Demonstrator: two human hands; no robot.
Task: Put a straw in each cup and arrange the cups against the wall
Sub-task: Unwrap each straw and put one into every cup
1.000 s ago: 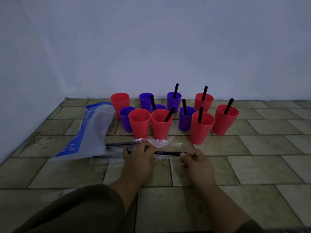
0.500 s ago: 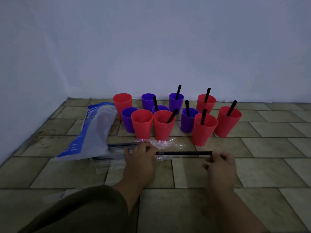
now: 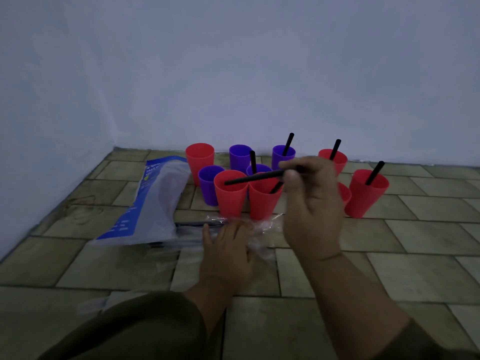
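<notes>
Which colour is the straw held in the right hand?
Black straw, seen in the head view.

A single camera, worn on the person's head, looks forward and down from close above the tiled floor, cups mid-frame, the wall far behind, its corner far left.

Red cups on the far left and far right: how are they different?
The far-left red cup has no straw; the far-right red cup holds a black straw. The far-left red cup stands nearer the wall; the far-right red cup sits further forward. Both are red and upright.
</notes>
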